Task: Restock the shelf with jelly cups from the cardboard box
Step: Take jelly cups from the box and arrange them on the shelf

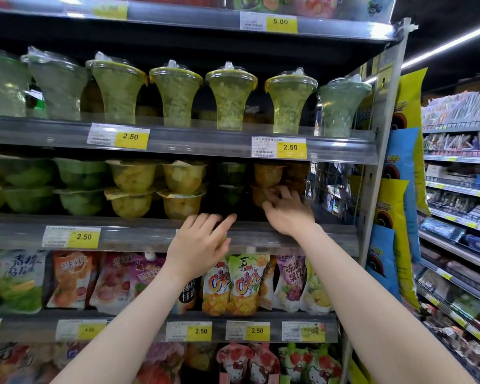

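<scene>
Supermarket shelving fills the view, rows of jelly cups behind price rails. Just past the fingertips of the right hand [288, 209] sits an orange jelly cup [266, 194]; the fingers spread loosely against it, holding nothing firmly. Below and left of it, the left hand [198, 242] rests on the shelf edge [288, 236], fingers relaxed and empty. Best to nudge the cup straight back, square under its upper neighbour. No cardboard box is visible.

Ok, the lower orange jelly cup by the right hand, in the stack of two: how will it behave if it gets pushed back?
The lower orange clear-plastic jelly cup bears another, so the top one may topple. Its smooth wall probably slides easily. The right hand touches it with spread fingers.
</scene>
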Demonstrator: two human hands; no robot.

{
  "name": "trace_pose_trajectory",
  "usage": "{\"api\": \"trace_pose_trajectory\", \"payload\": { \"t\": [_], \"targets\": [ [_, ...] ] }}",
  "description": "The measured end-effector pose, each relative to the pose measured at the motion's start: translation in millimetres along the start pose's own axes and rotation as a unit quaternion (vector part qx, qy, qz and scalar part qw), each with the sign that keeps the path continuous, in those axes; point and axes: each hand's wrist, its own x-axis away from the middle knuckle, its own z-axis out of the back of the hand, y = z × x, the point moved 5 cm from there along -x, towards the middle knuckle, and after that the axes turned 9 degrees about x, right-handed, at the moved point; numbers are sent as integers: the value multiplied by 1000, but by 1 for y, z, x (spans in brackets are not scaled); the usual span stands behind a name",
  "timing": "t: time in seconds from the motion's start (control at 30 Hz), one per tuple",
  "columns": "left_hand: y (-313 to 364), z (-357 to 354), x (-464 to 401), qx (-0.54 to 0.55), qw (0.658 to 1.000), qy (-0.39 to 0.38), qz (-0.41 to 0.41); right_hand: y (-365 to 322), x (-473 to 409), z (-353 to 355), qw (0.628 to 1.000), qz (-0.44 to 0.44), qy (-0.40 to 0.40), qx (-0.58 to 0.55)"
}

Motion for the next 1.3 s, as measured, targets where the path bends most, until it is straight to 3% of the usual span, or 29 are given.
{"api": "trace_pose_trajectory", "payload": {
  "t": [0.17,0.37,0.47,0.73,0.83,1.07,1.17,1.3],
  "targets": [
    [0,4,-3,29,999,-24,19,-1,-2,2,1000,-1,-12,-11],
    [12,33,11,186,982,8,42,-16,67,21,989,56,127,-51],
    [26,44,37,245,968,7,44,-26,123,12,986,76,127,-73],
    [79,15,167,350,915,-152,132,-39,263,-82,993,38,-10,-110],
    [106,0,239,375,869,-246,210,-32,318,-145,985,-22,-105,-138],
    [153,11,427,389,746,-454,293,-48,458,-261,943,-125,-232,-202],
    [155,22,491,396,699,-509,310,-75,510,-291,914,-170,-289,-227],
    [141,15,540,403,670,-541,310,-112,557,-317,874,-228,-344,-256]
  ]
}}
